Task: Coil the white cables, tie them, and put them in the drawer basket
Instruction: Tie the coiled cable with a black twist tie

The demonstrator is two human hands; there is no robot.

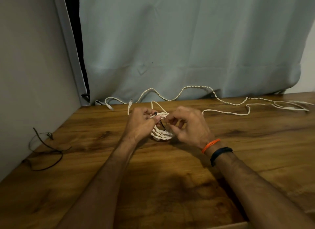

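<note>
A coil of white cable (pixel 161 135) sits upright on the wooden table (pixel 153 186) between my hands. My left hand (pixel 140 124) grips the coil's top left, fingers curled round the strands. A thin black tie (pixel 162 124) crosses the coil, and my right hand (pixel 189 126) pinches it at the coil's right side. More white cable (pixel 196 88) lies loose and wavy along the table's back edge, with plug ends (pixel 110 107) at the left. No drawer basket is in view.
Several loose black ties (pixel 45 150) lie in loops at the table's left edge by the wall. A pale blue curtain (pixel 187 41) hangs behind the table. Further strands of white cable (pixel 289 105) spread at the back right.
</note>
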